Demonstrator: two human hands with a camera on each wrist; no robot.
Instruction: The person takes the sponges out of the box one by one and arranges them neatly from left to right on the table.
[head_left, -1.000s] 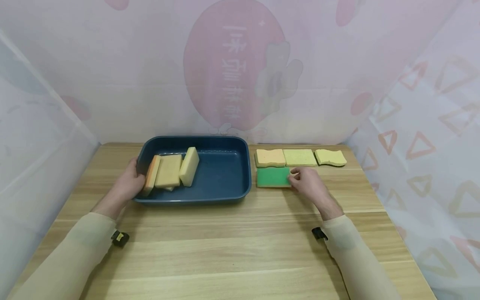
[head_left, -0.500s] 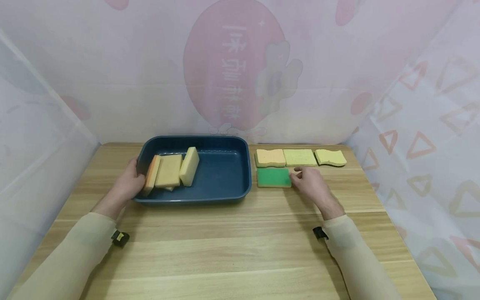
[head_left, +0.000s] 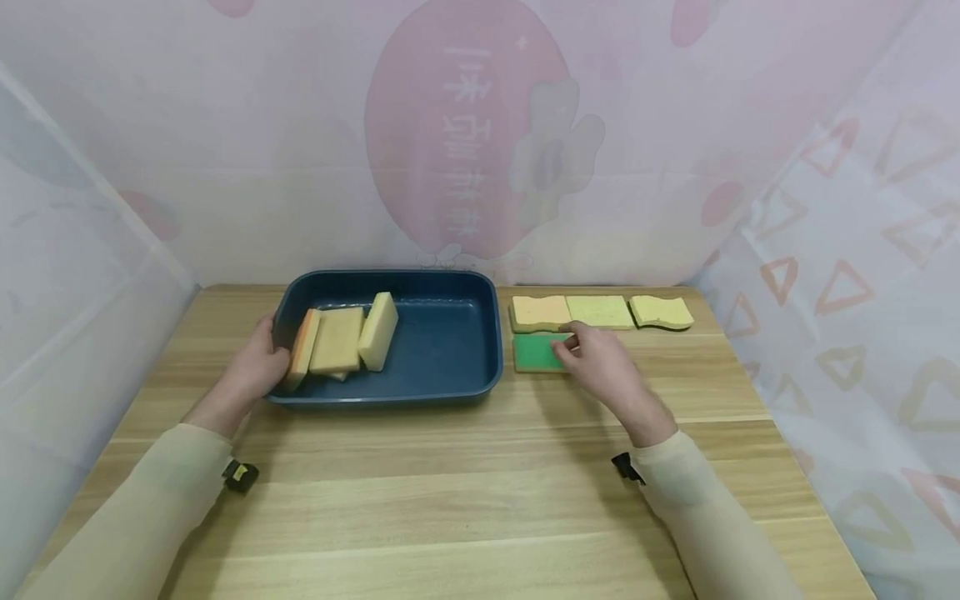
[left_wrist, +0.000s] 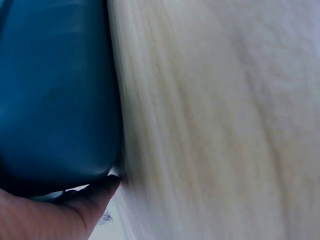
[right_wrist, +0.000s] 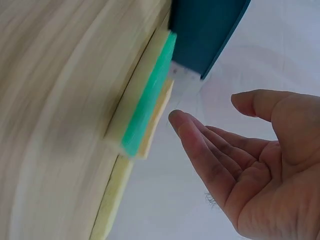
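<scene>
A dark blue rectangular basin (head_left: 435,396) stands at the back left, with several yellow sponges (head_left: 336,340) at its left end. One sponge (head_left: 380,332) stands on edge among them. My left hand (head_left: 255,358) grips the basin's left end; the left wrist view shows a digit (left_wrist: 95,200) against the basin's lower corner. Over the right part of a green-topped sponge (head_left: 538,352) hovers my right hand (head_left: 603,367). In the right wrist view, this hand's thumb and fingers are spread, with a gap between them and the green sponge (right_wrist: 150,100).
Behind the green sponge, a row of sponges lies along the back edge: a peach one (head_left: 540,312), a pale yellow one (head_left: 600,311) and a wavy yellow one (head_left: 662,312). Printed cloth walls (head_left: 300,167) enclose the wooden table (head_left: 450,500) at the back and sides.
My right hand has let go of the green sponge's right edge, then lifted and shifted left over its top. The left hand and basin have stayed put.
</scene>
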